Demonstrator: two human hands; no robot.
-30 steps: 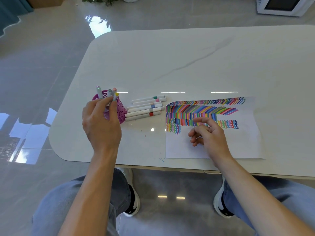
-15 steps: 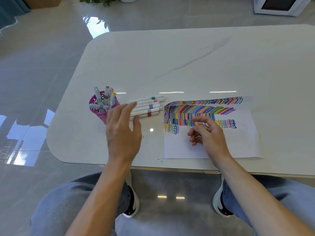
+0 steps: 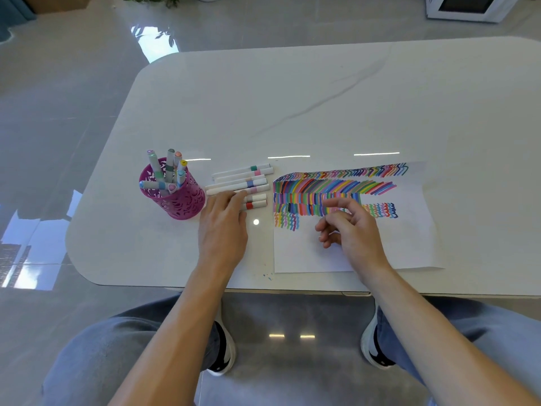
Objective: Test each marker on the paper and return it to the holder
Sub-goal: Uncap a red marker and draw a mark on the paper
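Head view: the white desk [image 3: 322,98] carries the paper [image 3: 404,244] at right, its upper part filled with coloured test strokes. Left of it stands the pink mesh holder [image 3: 181,203] with several markers [image 3: 169,165] inside. The left grip [image 3: 224,230], fingers straight and open, touches the near pens of a loose row [image 3: 243,178] lying between holder and paper. The right grip [image 3: 355,230] hangs loosely curled over the paper, holding nothing.
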